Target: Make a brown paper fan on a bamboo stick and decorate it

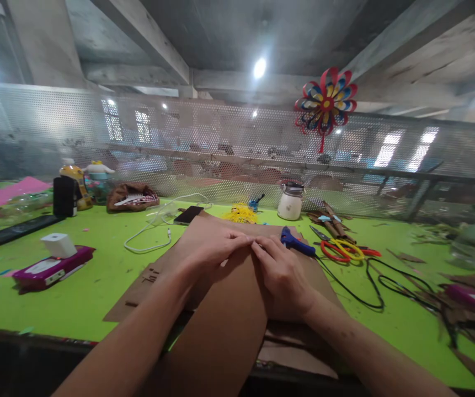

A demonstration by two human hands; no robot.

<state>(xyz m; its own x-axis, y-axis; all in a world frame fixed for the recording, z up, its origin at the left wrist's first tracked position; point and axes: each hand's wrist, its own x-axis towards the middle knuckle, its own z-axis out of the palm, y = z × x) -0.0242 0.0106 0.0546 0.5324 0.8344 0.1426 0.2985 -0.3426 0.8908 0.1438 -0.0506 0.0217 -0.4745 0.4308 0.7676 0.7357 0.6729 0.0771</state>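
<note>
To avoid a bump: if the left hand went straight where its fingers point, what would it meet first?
Likely the right hand: its fingertips look very near the left hand, though depth is unclear.

My left hand and right hand met at the cardboard's top edge. Right of them lay the glue gun, then scissors. Leftward on the table, a charger sat on a box. Behind were the phone, then rightward the jar.
</note>
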